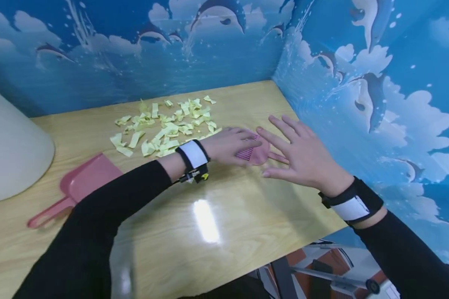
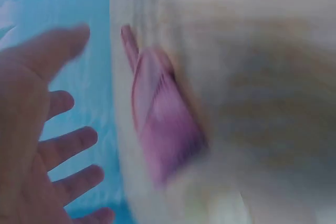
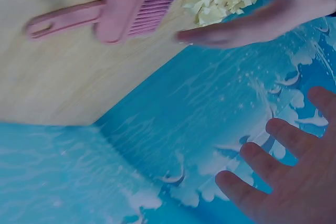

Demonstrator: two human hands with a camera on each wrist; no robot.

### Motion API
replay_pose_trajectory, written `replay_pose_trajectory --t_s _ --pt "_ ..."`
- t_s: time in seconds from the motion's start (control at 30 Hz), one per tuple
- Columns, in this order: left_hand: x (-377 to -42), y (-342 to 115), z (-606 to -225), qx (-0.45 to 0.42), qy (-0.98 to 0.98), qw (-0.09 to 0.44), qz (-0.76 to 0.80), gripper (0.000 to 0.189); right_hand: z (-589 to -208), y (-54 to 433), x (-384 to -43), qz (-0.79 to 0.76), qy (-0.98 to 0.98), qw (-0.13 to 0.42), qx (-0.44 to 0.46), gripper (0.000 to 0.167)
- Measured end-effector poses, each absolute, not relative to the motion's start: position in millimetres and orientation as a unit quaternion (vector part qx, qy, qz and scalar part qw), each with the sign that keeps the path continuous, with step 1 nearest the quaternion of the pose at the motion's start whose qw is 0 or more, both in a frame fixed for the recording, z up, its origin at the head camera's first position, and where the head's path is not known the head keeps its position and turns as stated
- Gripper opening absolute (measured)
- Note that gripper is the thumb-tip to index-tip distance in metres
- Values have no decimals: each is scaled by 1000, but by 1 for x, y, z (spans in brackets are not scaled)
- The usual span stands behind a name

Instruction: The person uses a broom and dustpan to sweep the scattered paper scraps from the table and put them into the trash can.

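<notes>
Across a wooden bench [image 1: 262,232], a white container [image 1: 11,145] stands near a pink dustpan [image 1: 84,178], its handle angled outward, likely for easy grasping. A person's left hand [image 1: 228,145] and right hand [image 1: 304,158], each grip wide and holding nothing, hover by a pink brush [image 1: 261,154] lying handle rightward, seemingly to suit the right hand, bristles facing yellow paper scraps [image 1: 170,129].
</notes>
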State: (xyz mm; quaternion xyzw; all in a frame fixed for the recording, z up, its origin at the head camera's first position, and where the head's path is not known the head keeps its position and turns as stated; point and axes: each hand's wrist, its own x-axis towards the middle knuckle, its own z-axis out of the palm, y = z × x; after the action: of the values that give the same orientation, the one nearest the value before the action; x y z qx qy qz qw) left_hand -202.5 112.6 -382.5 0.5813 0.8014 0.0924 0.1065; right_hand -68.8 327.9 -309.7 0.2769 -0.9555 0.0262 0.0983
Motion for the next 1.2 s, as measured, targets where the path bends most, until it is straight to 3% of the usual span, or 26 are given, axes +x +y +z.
replay_pose_trajectory --t_s 0.2,0.3,0.5,0.73,0.87,1.0,1.2 --pt "-203 202 -405 578 808 101 48 68 -308 351 -34 22 -958 121 259 93" --pt "-200 223 -415 578 811 89 20 64 -313 355 -26 31 -961 117 249 91" --pt "-189 243 -423 590 805 55 1 45 -322 366 -19 41 -965 110 234 91" --pt "-180 250 -416 605 794 57 18 45 -326 375 -20 49 -970 96 217 86" --pt "-184 239 -410 618 784 16 55 37 -327 373 -28 67 -968 106 218 82" --pt "-186 222 -391 630 772 -33 73 36 -327 369 -37 82 -960 153 222 73" --pt "-182 184 -345 585 768 -41 258 33 -310 354 -55 129 -930 299 170 50"
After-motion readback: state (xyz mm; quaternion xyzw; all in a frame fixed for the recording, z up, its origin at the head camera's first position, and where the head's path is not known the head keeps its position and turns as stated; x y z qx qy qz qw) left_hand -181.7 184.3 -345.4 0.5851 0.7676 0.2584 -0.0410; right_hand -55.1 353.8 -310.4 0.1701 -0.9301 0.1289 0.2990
